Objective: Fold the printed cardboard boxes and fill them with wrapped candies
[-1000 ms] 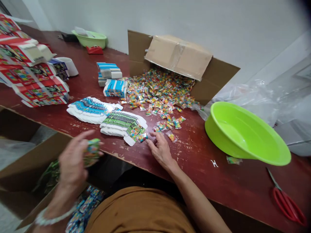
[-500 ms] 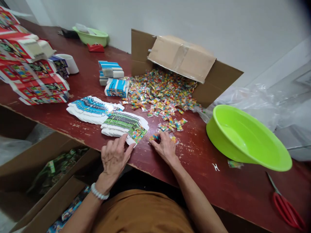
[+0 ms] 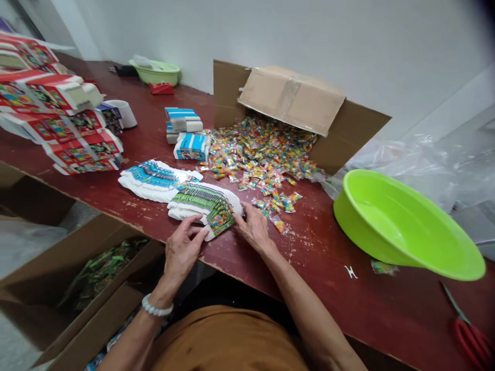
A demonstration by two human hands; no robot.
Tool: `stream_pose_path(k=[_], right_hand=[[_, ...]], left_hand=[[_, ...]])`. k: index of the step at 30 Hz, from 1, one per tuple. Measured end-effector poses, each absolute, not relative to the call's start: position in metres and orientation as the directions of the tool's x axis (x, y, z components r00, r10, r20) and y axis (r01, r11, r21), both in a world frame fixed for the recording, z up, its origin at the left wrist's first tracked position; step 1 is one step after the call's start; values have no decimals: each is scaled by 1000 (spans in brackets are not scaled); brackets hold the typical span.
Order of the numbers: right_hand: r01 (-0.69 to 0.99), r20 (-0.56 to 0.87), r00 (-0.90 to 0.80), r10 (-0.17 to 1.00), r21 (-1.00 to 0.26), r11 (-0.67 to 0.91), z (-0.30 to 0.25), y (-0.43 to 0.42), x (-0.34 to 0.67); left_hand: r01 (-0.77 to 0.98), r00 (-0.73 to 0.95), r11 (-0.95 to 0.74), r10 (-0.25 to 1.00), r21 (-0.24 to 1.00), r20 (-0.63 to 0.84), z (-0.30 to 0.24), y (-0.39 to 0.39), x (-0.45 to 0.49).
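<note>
A fanned stack of flat green printed cartons (image 3: 199, 198) with white flaps lies on the table before me. My left hand (image 3: 184, 247) has its thumb and index finger on the near left end of the front carton (image 3: 220, 220). At that carton's right corner, the thumb and fingers of my right hand (image 3: 253, 228) close on it. Beyond my right hand lie small clear packets of coloured candy (image 3: 280, 225), part of a spread that runs back to a large candy heap (image 3: 266, 147). Flat blue cartons (image 3: 154, 180) are fanned out behind the green ones.
The heap spills from a tipped cardboard box (image 3: 292, 98). A green basin (image 3: 390, 221) and red-handled scissors (image 3: 469, 337) are on the right. Red cartons (image 3: 81, 147) are piled left; blue cartons (image 3: 191, 147) stand mid-table. An open box (image 3: 50, 309) sits below the table's edge.
My right hand has moved left from the candy packets to the front green carton. That carton has shifted slightly towards me. The view has also shifted a little.
</note>
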State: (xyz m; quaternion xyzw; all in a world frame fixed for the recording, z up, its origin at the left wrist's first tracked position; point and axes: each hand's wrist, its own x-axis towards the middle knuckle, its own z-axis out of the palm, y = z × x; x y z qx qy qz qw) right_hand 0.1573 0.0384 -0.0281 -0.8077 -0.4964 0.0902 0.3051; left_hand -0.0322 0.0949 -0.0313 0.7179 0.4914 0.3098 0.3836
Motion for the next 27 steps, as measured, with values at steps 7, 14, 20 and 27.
stream_pose_path(k=[7,14,20,27], right_hand=[[486,156,557,816,-858,-168,-22,35,177],[178,109,300,948,-982,57,14,16,183],[-70,180,62,982,-980,184,45,-1,158],[-100,184,38,982,-977,187,44,-9,151]], left_hand=[[805,346,-366,929,467,132,-5,86,-28],[249,573,-89,816,964,-72,16,76,-34],[18,981,605,144,796,-131,17,43,-26],[-34,977,492,201,870,-76,11,38,-25]])
